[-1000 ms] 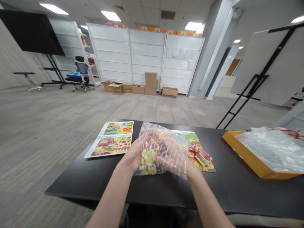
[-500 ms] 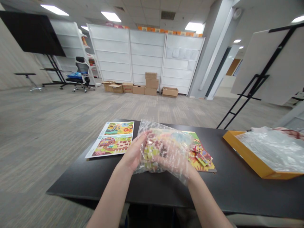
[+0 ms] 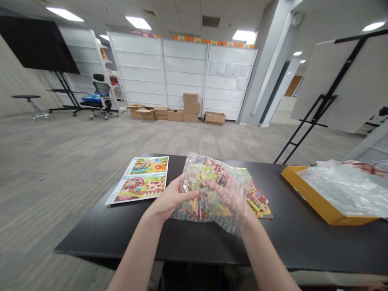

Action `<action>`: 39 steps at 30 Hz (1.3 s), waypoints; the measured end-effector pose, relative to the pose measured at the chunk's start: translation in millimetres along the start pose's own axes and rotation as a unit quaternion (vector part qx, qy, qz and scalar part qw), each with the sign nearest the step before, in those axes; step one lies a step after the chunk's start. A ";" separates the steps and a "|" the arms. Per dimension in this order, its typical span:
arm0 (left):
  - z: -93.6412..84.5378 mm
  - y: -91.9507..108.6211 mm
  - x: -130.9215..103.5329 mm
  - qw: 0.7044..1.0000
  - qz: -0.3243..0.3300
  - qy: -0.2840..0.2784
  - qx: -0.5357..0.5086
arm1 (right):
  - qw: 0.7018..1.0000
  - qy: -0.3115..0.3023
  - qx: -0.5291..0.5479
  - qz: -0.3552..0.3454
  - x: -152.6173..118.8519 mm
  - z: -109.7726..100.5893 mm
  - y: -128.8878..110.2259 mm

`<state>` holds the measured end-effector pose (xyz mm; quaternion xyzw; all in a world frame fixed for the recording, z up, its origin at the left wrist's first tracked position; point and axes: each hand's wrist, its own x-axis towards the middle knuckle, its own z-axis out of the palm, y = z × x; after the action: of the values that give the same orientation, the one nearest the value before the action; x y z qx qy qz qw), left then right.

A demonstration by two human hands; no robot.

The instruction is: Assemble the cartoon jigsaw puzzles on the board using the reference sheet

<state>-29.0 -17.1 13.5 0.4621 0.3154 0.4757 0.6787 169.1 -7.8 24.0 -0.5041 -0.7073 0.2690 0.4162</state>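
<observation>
A clear plastic bag (image 3: 209, 212) of colourful jigsaw puzzle pieces (image 3: 203, 174) is held above the black table. My left hand (image 3: 172, 199) grips the bag from its left side, thumb across the front and fingers hidden behind. My right hand (image 3: 232, 195) shows through the plastic, reaching in from the right. Its fingers lie closed against the pieces, partly blurred by the film. Just behind the bag lies a bright picture board (image 3: 266, 212), with a few loose puzzle pieces (image 3: 257, 200) on top.
To the left, a printed picture sheet (image 3: 144, 182) with two animal scenes lies on the black table (image 3: 106, 230). An orange box tray (image 3: 321, 204) with clear plastic wrapping (image 3: 348, 190) stands at the right. Beyond the table are cardboard boxes (image 3: 190, 108) and a board stand (image 3: 315, 117).
The bag has turned, so more puzzle pieces and printed text face me. My left thumb now lies across its front. My right hand remains inside the plastic.
</observation>
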 end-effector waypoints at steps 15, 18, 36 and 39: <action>-7.0 -8.9 12.3 0.994 0.022 0.091 -0.055 | 0.980 -0.188 -0.014 -0.067 -3.6 -3.3 7.4; -9.1 -10.2 13.5 0.992 0.031 0.102 -0.067 | 0.974 -0.200 -0.022 -0.102 -4.9 1.2 3.4; -25.1 3.5 12.5 0.965 0.048 0.234 -0.109 | 0.979 -0.054 0.195 -0.001 -2.1 -19.8 3.5; -36.1 13.6 8.6 0.957 0.055 0.256 -0.123 | 0.968 0.025 0.243 0.061 -2.2 -37.4 5.5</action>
<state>-62.2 4.3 12.8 0.2545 0.3922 0.6496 0.5996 204.2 -9.5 37.9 -0.4368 -0.5778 0.4448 0.5268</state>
